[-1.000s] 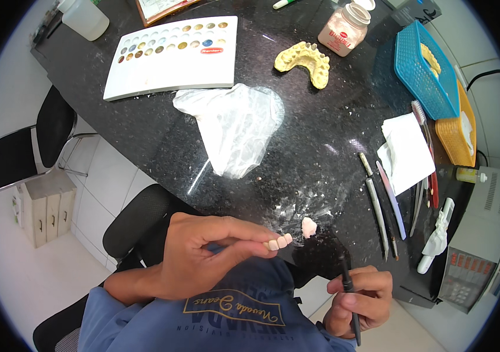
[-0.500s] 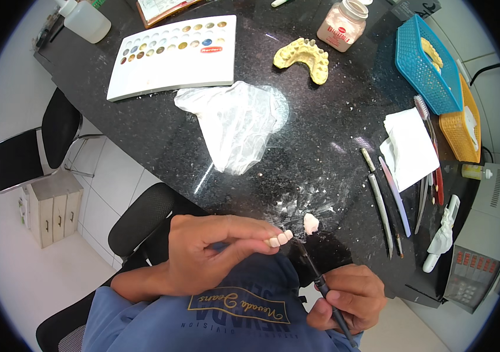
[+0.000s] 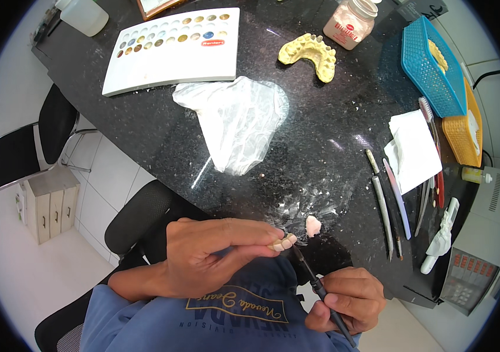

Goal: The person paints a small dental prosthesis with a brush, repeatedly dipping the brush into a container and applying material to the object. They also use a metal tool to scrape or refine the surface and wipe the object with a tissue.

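Observation:
Between its thumb and forefinger, my left hand (image 3: pixel 217 255) pinches a short dental bridge (image 3: pixel 284 243) of several cream-white crowns. My right hand (image 3: pixel 349 298) grips a slim black-handled brush-like tool (image 3: pixel 318 287), held slanting up to the left. The tool's narrow dark tip is right beside the bridge's right end; whether it touches, I cannot tell. Just beyond the tip, a small pale pink lump (image 3: pixel 313 226) lies on the dark speckled table (image 3: pixel 320 135), with white powder and crumbs scattered around it.
At the back are a white palette (image 3: pixel 173 64), a crumpled white cloth (image 3: pixel 232 126), a yellow dental cast (image 3: pixel 309 54) and a jar of pink powder (image 3: pixel 351 24). On the right lie hand tools (image 3: pixel 382 217), a folded tissue (image 3: pixel 414 154) and a blue basket (image 3: pixel 431 67).
The bridge in my left fingers has tilted and moved slightly right and down, and the tool's tip has shifted slightly with it. The whole view has shifted a little.

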Available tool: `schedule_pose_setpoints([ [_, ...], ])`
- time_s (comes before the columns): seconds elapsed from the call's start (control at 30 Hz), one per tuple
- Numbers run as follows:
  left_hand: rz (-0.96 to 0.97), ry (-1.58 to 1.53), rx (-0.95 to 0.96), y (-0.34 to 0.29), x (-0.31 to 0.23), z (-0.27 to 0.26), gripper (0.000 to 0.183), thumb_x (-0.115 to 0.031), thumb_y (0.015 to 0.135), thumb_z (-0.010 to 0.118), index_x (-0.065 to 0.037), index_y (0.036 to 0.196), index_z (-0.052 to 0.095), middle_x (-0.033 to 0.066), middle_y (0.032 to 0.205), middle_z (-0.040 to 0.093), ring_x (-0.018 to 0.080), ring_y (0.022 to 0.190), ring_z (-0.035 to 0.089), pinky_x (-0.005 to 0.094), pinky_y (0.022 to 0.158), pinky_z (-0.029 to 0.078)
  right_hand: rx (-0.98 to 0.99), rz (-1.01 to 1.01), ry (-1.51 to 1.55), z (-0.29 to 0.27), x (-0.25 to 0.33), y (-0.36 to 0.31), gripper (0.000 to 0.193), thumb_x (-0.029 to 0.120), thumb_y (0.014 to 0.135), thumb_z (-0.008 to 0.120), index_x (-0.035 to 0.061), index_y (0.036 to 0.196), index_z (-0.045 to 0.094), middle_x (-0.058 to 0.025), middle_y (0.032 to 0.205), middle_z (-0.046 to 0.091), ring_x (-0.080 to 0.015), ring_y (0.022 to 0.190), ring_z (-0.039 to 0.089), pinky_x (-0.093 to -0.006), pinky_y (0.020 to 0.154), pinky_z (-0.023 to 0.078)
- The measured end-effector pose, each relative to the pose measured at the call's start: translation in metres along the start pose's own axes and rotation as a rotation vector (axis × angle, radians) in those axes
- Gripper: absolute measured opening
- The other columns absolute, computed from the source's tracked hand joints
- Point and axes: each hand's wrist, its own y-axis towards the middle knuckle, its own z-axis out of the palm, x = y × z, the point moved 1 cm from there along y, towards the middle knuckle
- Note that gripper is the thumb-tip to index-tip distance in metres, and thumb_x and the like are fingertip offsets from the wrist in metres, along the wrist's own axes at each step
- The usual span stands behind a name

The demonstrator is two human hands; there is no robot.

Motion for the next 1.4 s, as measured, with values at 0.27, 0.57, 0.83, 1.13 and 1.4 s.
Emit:
schedule_pose_setpoints([
  [0.27, -0.024, -0.009, 0.0, -0.0013, 0.0001, -0.0001, 0.012, 0.005, 0.082, 0.067, 0.006, 0.094, 0.068, 0.0221, 0.094, 0.07, 0.0255, 0.081, 0.072, 0.0296, 0.068, 0.062, 0.006, 0.004, -0.004, 0.0006, -0.0003, -0.001, 0.029, 0.007, 0.068, 0.079, 0.0051, 0.09, 0.06, -0.0099, 0.072, 0.065, -0.0217, 0.06, 0.068, -0.0285, 0.05, 0.059],
  [0.57, -0.009, -0.015, -0.005, -0.0009, 0.0008, 0.0001, 0.012, 0.004, 0.082, 0.068, 0.005, 0.094, 0.068, 0.0216, 0.094, 0.07, 0.0248, 0.08, 0.072, 0.0288, 0.068, 0.061, 0.013, -0.016, 0.022, -0.0009, -0.002, -0.0014, 0.031, 0.006, 0.067, 0.08, 0.0041, 0.091, 0.06, -0.0105, 0.073, 0.065, -0.0226, 0.06, 0.068, -0.0294, 0.05, 0.058],
  [0.83, -0.027, -0.011, -0.007, -0.0007, 0.0006, 0.0004, 0.013, 0.004, 0.082, 0.069, 0.005, 0.094, 0.068, 0.022, 0.094, 0.07, 0.0248, 0.08, 0.072, 0.0288, 0.068, 0.062, 0.012, -0.001, 0.014, -0.0001, -0.0013, -0.0002, 0.03, 0.007, 0.067, 0.08, 0.004, 0.09, 0.06, -0.0109, 0.073, 0.065, -0.0226, 0.06, 0.068, -0.0294, 0.05, 0.058],
  [1.13, -0.008, 0.006, 0.005, -0.0002, -0.0005, -0.0013, 0.013, 0.004, 0.081, 0.069, 0.004, 0.094, 0.069, 0.0214, 0.094, 0.07, 0.0241, 0.081, 0.072, 0.0283, 0.068, 0.061, 0.006, -0.005, 0.022, -0.0019, -0.0011, -0.0009, 0.03, 0.006, 0.067, 0.08, 0.004, 0.089, 0.06, -0.0109, 0.073, 0.065, -0.0225, 0.061, 0.068, -0.0293, 0.05, 0.058],
  [1.4, -0.011, 0.01, 0.001, -0.0002, -0.0001, -0.0009, 0.013, 0.003, 0.081, 0.07, 0.004, 0.094, 0.069, 0.0209, 0.094, 0.07, 0.0238, 0.08, 0.072, 0.0279, 0.068, 0.061, 0.003, -0.001, 0.023, -0.0001, -0.0014, 0.0001, 0.03, 0.006, 0.066, 0.08, 0.0037, 0.088, 0.059, -0.0109, 0.073, 0.065, -0.0229, 0.061, 0.068, -0.0298, 0.051, 0.058],
])
